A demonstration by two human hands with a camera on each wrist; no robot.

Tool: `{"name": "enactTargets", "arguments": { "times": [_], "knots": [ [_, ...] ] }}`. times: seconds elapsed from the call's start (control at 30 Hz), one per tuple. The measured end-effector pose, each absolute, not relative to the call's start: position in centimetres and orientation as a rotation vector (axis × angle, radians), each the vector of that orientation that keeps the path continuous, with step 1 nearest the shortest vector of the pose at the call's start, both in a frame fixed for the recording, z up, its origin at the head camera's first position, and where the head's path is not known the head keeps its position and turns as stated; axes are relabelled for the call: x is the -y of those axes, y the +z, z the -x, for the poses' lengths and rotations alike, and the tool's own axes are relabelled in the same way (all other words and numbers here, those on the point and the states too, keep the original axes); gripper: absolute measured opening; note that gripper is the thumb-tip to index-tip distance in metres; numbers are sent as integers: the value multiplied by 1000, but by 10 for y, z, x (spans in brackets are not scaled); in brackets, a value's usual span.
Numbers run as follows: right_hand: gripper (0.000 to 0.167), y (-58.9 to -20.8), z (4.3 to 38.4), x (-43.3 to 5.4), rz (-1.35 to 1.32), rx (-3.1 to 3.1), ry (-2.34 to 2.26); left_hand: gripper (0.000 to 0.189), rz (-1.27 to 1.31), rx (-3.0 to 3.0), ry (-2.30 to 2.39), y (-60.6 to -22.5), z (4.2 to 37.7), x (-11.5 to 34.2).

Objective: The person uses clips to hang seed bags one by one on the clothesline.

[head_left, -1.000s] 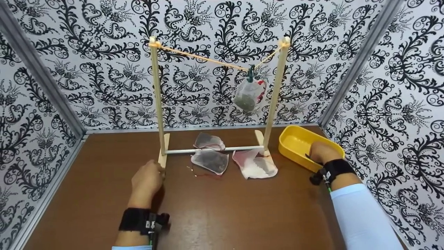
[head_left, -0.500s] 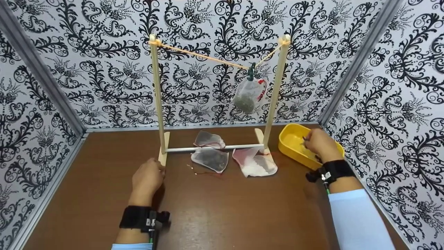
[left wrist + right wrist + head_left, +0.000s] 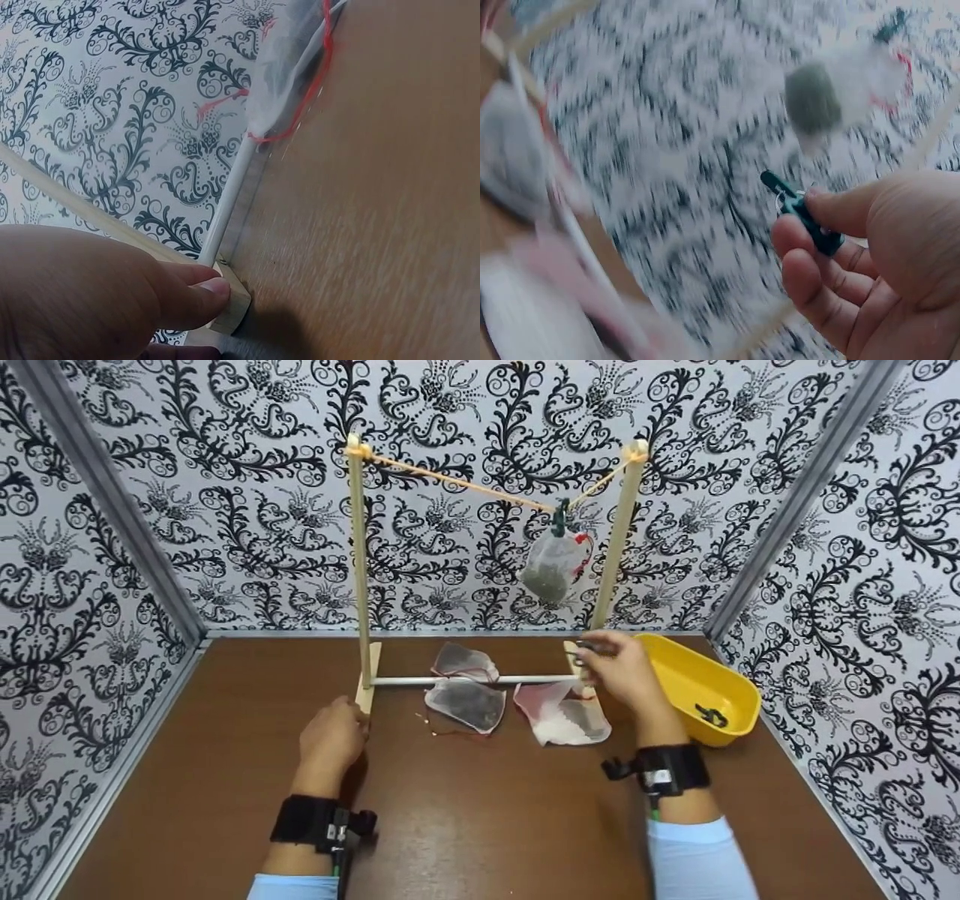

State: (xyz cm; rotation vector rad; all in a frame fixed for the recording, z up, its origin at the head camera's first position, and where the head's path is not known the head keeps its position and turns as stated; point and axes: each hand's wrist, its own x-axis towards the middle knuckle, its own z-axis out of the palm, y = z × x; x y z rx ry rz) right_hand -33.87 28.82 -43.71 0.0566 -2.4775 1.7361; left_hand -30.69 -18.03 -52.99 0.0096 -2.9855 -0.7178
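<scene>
My left hand [image 3: 332, 735] grips the near end of the left foot [image 3: 237, 306] of a wooden stand [image 3: 358, 562], thumb and finger pinching the block. Between thumb and fingers my right hand [image 3: 626, 671] holds a dark green clothespin [image 3: 804, 215], in front of the stand's right post. An orange cord [image 3: 465, 484] sags between the post tops. From it hangs a mesh drawstring pouch [image 3: 549, 570] with greenish contents, held by another green clothespin [image 3: 559, 519]. On the table lie two dark-filled pouches [image 3: 466, 703] and a pouch with white contents [image 3: 564, 721].
A yellow tray [image 3: 660, 712] with dark clothespins [image 3: 711, 715] inside stands right of the stand. A white rod [image 3: 401, 681] joins the stand's feet low over the brown table [image 3: 480, 817]. Patterned walls [image 3: 247, 510] close off the back and sides.
My right hand has come up out of the yellow tray and moved left to the stand's right post, carrying a clothespin. My left hand keeps its hold on the foot.
</scene>
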Motion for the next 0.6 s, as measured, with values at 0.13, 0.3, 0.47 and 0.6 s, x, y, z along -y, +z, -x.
{"name": "enactTargets", "arguments": {
  "times": [0.13,0.3,0.47,0.6],
  "knots": [
    [35,-441,332,-257,-124,2380,1878,10,5,2975,-717,-542,311,184],
    [24,-449,324,-232,-236,2314,1950,13,3,3013,-653,-531,300,177],
    [22,-447,319,-218,-310,2320,1981,10,-8,2958,-627,-520,301,171],
    [23,-443,312,-210,-385,2351,1980,22,106,2835,-712,-499,294,156]
  ]
}}
